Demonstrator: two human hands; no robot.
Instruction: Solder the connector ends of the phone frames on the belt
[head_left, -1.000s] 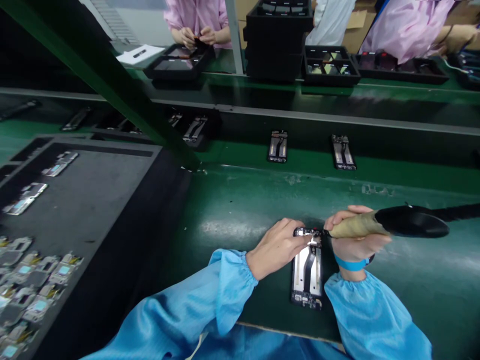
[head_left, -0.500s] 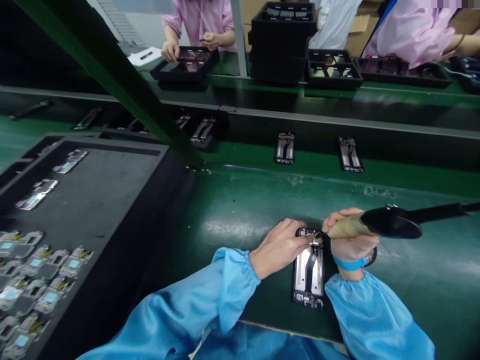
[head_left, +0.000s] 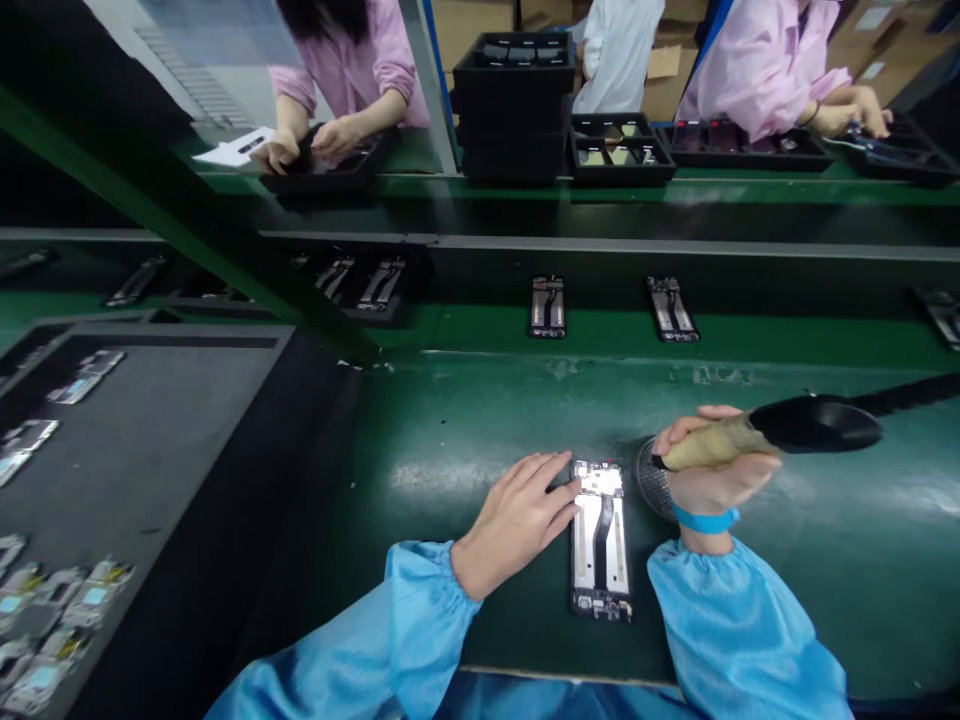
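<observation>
An opened phone body [head_left: 601,545] lies on the green bench, its silver inside facing up, with a dark ribbon cable down its middle. At its upper left edge is my left hand [head_left: 517,515], palm down with fingers stretched out, fingertips at the phone's rim. My right hand [head_left: 712,485] is wrapped round what looks like an electric screwdriver [head_left: 712,443], with a yellowish wrapped grip and a black rear end. The screwdriver's tip is over a round metal mesh dish [head_left: 654,482], to the right of the phone. The hand partly covers the dish.
A dark tray [head_left: 187,400] at left holds several small circuit boards [head_left: 37,680]. Phone bodies [head_left: 547,307] lie along the belt behind the bench. A green post [head_left: 225,240] slants across the left. Beyond, people in pink [head_left: 356,60] handle black trays [head_left: 622,150].
The screwdriver has moved right, off the phone's top end to above the mesh dish. My left fingers have drawn back from the phone's upper part to its left edge. The view has shifted.
</observation>
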